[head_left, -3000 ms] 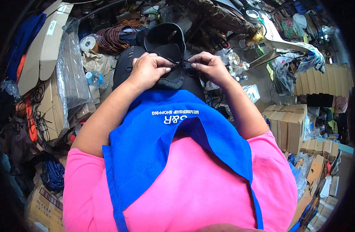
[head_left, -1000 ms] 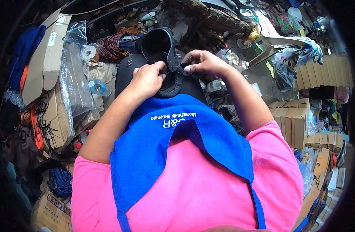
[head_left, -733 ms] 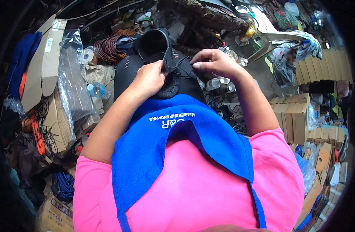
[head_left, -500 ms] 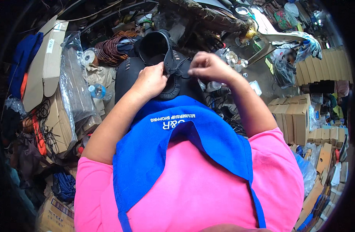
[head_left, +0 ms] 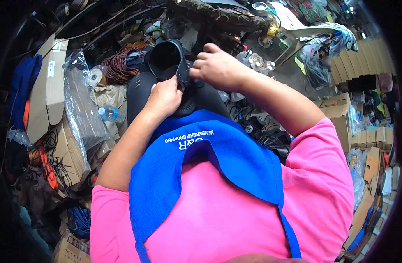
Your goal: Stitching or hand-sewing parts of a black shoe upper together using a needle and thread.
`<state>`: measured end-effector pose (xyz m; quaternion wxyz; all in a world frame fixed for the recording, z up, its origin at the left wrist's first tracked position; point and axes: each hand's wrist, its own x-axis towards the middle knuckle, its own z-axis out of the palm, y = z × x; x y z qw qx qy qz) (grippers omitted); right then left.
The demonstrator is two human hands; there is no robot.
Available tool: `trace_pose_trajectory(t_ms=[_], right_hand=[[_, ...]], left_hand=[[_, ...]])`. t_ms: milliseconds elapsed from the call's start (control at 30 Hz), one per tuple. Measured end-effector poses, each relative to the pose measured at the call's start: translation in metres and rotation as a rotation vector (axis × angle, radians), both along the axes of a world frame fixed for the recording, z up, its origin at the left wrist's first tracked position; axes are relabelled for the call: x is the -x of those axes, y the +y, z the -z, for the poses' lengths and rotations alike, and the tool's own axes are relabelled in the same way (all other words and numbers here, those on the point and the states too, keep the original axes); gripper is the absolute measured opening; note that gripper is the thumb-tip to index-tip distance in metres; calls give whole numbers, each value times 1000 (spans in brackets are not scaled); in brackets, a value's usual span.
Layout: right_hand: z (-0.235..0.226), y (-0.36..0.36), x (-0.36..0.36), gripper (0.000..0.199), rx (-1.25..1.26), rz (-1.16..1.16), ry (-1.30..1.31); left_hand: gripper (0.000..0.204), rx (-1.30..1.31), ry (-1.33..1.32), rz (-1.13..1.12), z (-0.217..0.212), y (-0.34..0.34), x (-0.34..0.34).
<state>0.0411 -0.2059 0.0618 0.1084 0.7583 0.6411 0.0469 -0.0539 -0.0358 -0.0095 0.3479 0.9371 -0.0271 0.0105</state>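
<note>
A black boot (head_left: 182, 72) rests on my lap between my dark-clad thighs, its round collar open toward the far side. Small eyelets run along the edge of its front flap. My left hand (head_left: 164, 97) is closed on that flap from the near left, fingertips at its lower edge. Just right of the eyelets, my right hand (head_left: 218, 65) is raised with curled fingers close to the boot. Whatever its fingertips pinch is too dark and small to make out. A blue apron (head_left: 209, 144) covers my front below the boot.
At the left are a coil of brown cord (head_left: 120, 65), a spool (head_left: 95, 75), a plastic bottle (head_left: 108, 113) and leaning cardboard (head_left: 45, 87) with plastic sheeting. Small containers (head_left: 256, 61) stand beyond my right forearm. Cardboard boxes (head_left: 336, 116) are stacked at the right.
My right hand has shifted left and up, closer to the boot's eyelets, and its forearm lies more slanted. My left hand stays on the flap. The whole view has shifted slightly.
</note>
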Motion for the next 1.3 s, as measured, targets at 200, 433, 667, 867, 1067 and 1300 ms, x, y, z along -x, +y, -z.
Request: trace_pose_trajectory(t_ms=[200,433,667,867,1067,1300], right_hand=[[10,0,-6,13,25,-42,43],[27,-28,-27,26,-90,-57,131],[45,-125,-68,11,-378,648,640],[38,-89,-54,8,-1357,571,1949],[39,-47,-29,27,-1631,581,2191],[61,-181,-63,21,-1586,697,1605]], left_hand=[[21,2,-37,11,3,4,7],[14,-296,-103,73,-8,23,42],[8,416,-17,-318,11,115,117],[11,1294,-248,-201,-38,92,71],[17,1817,-144,-188,-21,74,55],[15,1429,-260,-559,36,148,94]])
